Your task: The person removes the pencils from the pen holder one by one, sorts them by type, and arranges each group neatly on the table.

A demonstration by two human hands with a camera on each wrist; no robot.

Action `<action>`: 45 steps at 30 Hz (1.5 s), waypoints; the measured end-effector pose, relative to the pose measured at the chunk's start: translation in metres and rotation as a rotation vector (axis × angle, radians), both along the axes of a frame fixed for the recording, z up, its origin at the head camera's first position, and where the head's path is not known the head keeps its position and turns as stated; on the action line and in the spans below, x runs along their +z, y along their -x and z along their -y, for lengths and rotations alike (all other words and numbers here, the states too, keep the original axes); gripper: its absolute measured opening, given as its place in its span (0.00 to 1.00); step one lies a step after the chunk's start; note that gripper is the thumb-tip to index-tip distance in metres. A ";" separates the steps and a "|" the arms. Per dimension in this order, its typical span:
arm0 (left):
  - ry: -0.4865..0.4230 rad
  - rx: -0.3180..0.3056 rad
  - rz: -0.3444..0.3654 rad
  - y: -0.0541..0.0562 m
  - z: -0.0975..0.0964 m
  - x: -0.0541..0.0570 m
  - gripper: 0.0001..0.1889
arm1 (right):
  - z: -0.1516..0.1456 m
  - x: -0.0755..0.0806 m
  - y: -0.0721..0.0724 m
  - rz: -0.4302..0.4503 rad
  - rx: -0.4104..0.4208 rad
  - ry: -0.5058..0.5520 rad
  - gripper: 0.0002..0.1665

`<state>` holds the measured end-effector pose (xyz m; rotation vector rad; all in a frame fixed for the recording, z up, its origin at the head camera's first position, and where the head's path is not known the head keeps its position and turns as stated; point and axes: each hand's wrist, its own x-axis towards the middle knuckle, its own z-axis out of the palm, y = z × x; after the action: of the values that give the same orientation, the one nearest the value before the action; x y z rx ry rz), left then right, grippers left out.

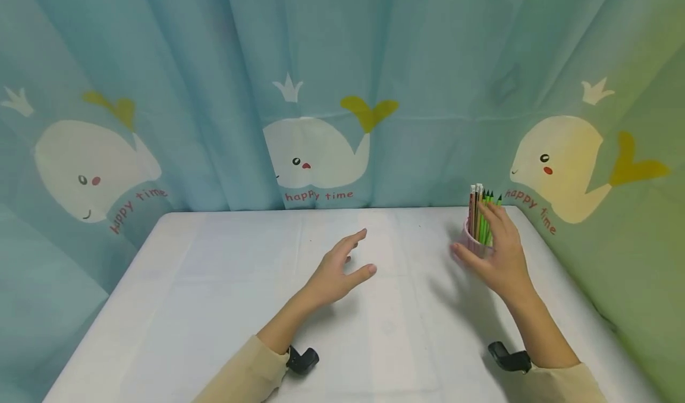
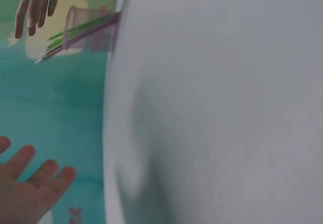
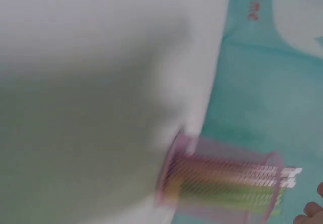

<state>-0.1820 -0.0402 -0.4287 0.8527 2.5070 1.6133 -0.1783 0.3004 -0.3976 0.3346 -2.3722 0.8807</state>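
A pink mesh pen holder stands upright near the back right of the table, with several pencils in it, some green and some brown with white ends. My right hand hovers before the holder, thumb and fingers spread, and partly hides it in the head view. In the right wrist view the mesh holder shows whole, with only fingertips at the edge and a gap between. Over the middle of the table my left hand is held up with fingers apart and nothing in it.
A white cloth covers the table. Behind it hangs a blue-green curtain printed with white whales, which also runs along both sides. Each wrist wears a black camera mount.
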 end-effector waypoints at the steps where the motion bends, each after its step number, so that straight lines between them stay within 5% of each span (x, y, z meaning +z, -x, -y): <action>1: 0.004 -0.011 0.007 0.003 -0.006 -0.002 0.38 | -0.006 -0.002 0.000 0.009 -0.003 0.007 0.58; 6: 0.005 -0.053 0.065 0.016 -0.031 -0.013 0.36 | -0.035 -0.014 -0.002 0.133 -0.045 0.085 0.63; 13: -0.028 -0.077 0.171 0.029 -0.073 -0.025 0.35 | -0.067 -0.031 -0.009 0.429 -0.014 0.383 0.62; 22: -0.123 -0.069 0.328 0.035 -0.127 -0.031 0.35 | -0.087 -0.050 -0.012 0.496 0.157 0.774 0.53; 29: -0.165 -0.016 0.365 0.040 -0.158 -0.035 0.36 | -0.085 -0.050 -0.003 0.626 0.184 0.755 0.54; 38: -0.274 0.029 0.430 0.048 -0.188 -0.032 0.42 | -0.081 -0.051 0.007 0.611 0.236 0.765 0.46; 45: -0.186 -0.001 0.385 0.049 -0.209 -0.027 0.44 | -0.083 -0.053 0.009 0.605 0.228 0.785 0.35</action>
<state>-0.2306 0.1690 -0.4554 0.4929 2.1210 1.8264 -0.1869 0.3839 -0.4503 0.0064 -2.2608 2.1605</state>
